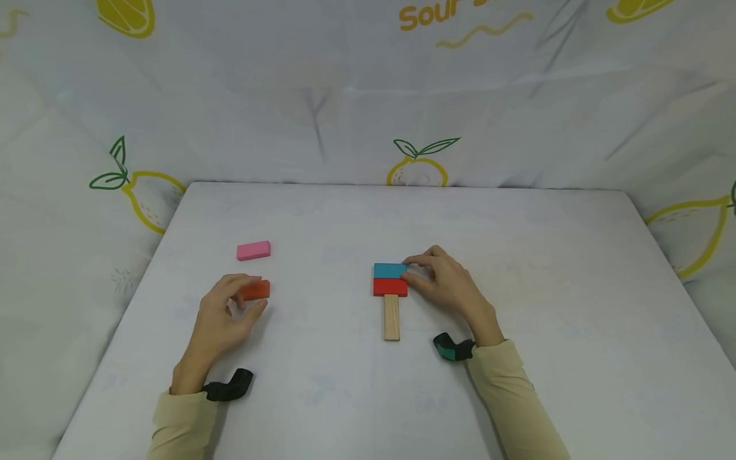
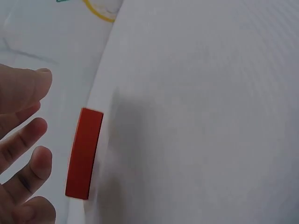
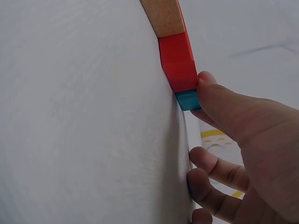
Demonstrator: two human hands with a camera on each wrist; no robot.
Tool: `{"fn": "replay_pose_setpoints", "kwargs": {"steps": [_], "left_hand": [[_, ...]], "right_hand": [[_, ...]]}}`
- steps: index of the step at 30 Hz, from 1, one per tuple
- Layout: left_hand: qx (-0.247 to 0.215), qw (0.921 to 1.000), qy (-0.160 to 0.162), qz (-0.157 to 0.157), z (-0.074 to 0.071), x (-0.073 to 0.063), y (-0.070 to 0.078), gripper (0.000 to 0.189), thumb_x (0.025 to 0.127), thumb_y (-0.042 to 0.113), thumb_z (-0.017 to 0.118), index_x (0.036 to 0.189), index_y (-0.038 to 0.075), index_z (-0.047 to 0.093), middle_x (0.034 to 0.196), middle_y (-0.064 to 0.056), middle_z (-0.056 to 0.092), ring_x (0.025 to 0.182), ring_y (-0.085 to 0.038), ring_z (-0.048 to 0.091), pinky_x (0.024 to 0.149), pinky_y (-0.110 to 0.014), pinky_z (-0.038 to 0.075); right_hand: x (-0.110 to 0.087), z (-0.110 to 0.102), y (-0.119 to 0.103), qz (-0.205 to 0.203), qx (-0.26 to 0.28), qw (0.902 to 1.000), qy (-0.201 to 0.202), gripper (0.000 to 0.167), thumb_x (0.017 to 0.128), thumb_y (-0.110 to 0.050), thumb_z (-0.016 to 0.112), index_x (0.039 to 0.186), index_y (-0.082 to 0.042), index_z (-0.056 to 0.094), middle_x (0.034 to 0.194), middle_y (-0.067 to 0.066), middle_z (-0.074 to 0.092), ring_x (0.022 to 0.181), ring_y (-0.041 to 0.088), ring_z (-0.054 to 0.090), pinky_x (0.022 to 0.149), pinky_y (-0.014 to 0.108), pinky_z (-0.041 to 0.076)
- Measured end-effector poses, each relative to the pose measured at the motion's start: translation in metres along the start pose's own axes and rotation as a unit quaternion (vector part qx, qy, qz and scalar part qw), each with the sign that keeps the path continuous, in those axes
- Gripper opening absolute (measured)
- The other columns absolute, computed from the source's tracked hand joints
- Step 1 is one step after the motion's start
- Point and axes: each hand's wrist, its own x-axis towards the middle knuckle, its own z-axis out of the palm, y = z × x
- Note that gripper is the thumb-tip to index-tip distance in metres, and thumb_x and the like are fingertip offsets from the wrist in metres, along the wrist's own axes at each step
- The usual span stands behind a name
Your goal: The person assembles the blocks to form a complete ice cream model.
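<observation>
My right hand (image 1: 451,284) pinches the right end of a blue wooden block (image 1: 390,271) between thumb and index finger, its other fingers loosely bent. That block lies flush along the far side of a red block (image 1: 390,287). A plain wood block (image 1: 391,318) runs from the red one's near side toward me, like a stem. On the left, my left hand (image 1: 221,319) is around an orange block (image 1: 256,291), thumb and fingers spread apart. In the left wrist view a gap shows between the fingertips and the orange block (image 2: 84,154).
A pink block (image 1: 253,250) lies beyond the orange one. The white table (image 1: 322,383) meets a lemon-print cloth (image 1: 345,128) at its back edge. Each wrist carries a dark camera mount, the left (image 1: 230,386) and the right (image 1: 453,348), low over the table.
</observation>
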Motion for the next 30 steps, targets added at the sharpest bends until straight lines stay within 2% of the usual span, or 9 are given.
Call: {"fn": "replay_pose_setpoints", "kwargs": {"steps": [5, 13, 25, 30], "left_hand": [[0.020, 0.9997, 0.003, -0.016, -0.010, -0.004, -0.012, 0.040, 0.075, -0.004, 0.081, 0.114, 0.003, 0.073, 0.110, -0.012, 0.067, 0.069, -0.002, 0.047, 0.055, -0.018, 0.033], [0.041, 0.9987, 0.000, -0.030, -0.019, -0.005, -0.024, 0.041, 0.076, -0.005, 0.080, 0.116, 0.001, 0.072, 0.113, -0.015, 0.066, 0.069, -0.001, 0.047, 0.051, -0.018, 0.033], [0.056, 0.9973, -0.031, -0.037, -0.020, -0.006, -0.036, 0.041, 0.081, -0.003, 0.078, 0.121, 0.001, 0.070, 0.119, -0.018, 0.064, 0.073, -0.001, 0.048, 0.054, -0.018, 0.034], [0.066, 0.9965, -0.039, -0.033, -0.020, -0.005, -0.038, 0.040, 0.081, -0.003, 0.078, 0.120, 0.001, 0.071, 0.119, -0.017, 0.065, 0.074, -0.002, 0.049, 0.060, -0.016, 0.036]], "right_hand": [[0.000, 0.000, 0.000, -0.001, -0.001, 1.0000, 0.002, 0.040, 0.095, -0.038, 0.071, 0.130, -0.019, 0.071, 0.113, 0.008, 0.060, 0.090, 0.019, 0.054, 0.070, 0.029, 0.042], [0.000, 0.000, 0.001, -0.001, 0.001, 1.0000, -0.001, 0.040, 0.095, -0.038, 0.071, 0.130, -0.018, 0.071, 0.112, 0.008, 0.060, 0.088, 0.019, 0.053, 0.068, 0.029, 0.041], [0.000, -0.001, 0.000, 0.006, 0.001, 1.0000, -0.006, 0.041, 0.095, -0.038, 0.071, 0.131, -0.018, 0.070, 0.113, 0.008, 0.059, 0.087, 0.020, 0.052, 0.066, 0.029, 0.040], [0.000, -0.001, 0.000, 0.007, 0.004, 0.9999, -0.007, 0.041, 0.095, -0.039, 0.071, 0.131, -0.018, 0.070, 0.115, 0.008, 0.060, 0.089, 0.020, 0.053, 0.068, 0.029, 0.041]]}}
